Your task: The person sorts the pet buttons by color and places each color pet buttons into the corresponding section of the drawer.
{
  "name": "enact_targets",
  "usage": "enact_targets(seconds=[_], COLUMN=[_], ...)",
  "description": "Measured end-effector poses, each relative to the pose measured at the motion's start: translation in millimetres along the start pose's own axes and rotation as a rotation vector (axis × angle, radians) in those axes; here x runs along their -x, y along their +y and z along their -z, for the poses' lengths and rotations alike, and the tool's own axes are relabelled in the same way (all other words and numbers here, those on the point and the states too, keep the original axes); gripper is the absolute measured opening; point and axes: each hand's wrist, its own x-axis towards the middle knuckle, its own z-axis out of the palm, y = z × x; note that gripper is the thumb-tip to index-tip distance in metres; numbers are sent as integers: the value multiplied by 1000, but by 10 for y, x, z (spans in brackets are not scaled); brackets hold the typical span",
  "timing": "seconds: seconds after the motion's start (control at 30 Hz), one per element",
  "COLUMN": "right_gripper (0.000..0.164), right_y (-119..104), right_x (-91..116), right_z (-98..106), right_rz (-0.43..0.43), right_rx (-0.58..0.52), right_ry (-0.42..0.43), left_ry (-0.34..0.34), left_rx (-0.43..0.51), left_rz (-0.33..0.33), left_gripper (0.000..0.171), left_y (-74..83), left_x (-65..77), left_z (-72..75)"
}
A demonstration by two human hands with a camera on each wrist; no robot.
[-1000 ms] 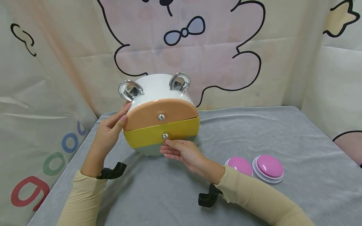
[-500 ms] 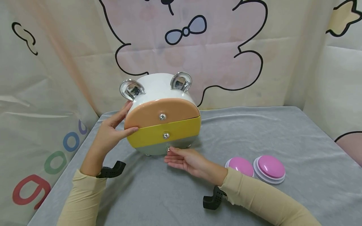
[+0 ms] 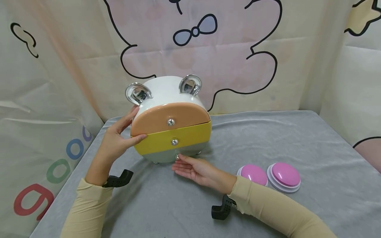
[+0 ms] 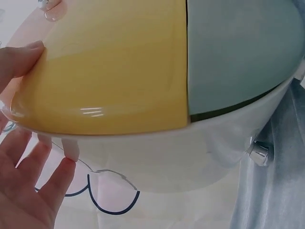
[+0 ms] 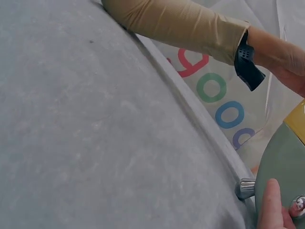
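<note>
A rounded white drawer box (image 3: 166,87) with silver ears stands on small silver feet. Its front has an orange drawer (image 3: 151,120), a yellow drawer (image 3: 190,135) and a green drawer (image 3: 162,156), each with a silver knob. My left hand (image 3: 114,140) holds the box's left side, thumb on the front where orange meets yellow, fingers along the side. Low at the front, my right hand (image 3: 197,170) pinches the green drawer's knob (image 5: 299,206), its other fingers extended below. In the left wrist view, a dark gap shows along the green drawer's edge.
Two pink domes on white bases, a near dome (image 3: 254,174) and a farther dome (image 3: 285,175), sit right of the box, beside my right sleeve. Grey cloth (image 3: 166,211) covers the table. Printed curtains (image 3: 232,76) hang behind and at both sides.
My right hand has moved down from the yellow drawer's knob to the green drawer's knob. My left thumb has shifted onto the front of the box.
</note>
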Motion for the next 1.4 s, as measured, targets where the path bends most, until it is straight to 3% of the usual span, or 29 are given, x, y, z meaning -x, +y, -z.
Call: enact_targets(seconds=[0.37, 0.8, 1.07, 1.4], right_gripper=[18, 14, 15, 25], right_y=[22, 83, 97, 154], right_x=[-72, -70, -49, 147], right_z=[1, -7, 4, 51], right_rz=[6, 88, 89, 56], right_rx=[-87, -61, -37, 14], right_ry=[28, 46, 33, -3], left_ry=[3, -1, -1, -20], left_rx=[11, -32, -33, -34], left_rz=[-9, 21, 38, 52], left_gripper=[78, 79, 78, 77], left_y=[15, 21, 49, 55], left_x=[-4, -15, -4, -5], left_z=[5, 3, 12, 20])
